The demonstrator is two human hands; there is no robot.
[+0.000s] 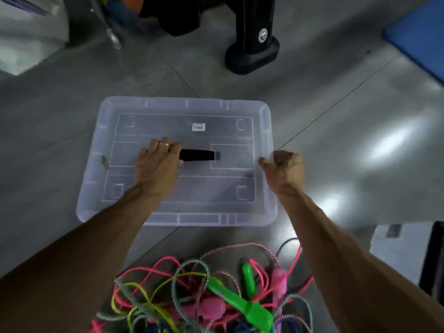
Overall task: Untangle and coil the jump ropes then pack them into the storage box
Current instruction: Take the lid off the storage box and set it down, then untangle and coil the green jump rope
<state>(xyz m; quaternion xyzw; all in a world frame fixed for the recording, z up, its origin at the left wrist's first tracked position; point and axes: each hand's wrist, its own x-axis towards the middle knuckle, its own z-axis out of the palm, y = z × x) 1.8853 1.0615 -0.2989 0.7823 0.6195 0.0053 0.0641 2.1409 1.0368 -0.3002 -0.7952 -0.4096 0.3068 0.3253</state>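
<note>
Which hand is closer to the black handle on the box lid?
Left. The left hand grips one end of the black handle on the lid; the right hand holds the storage box at its right rim, apart from the handle.

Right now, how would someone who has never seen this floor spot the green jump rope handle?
Find the clear storage box on the grey floor, then the tangled rope pile nearer the person. The green handle stands up at the pile's right side, solid bright green beside a pink handle.

Storage box (265, 131) behind jump ropes (209, 292)
</note>
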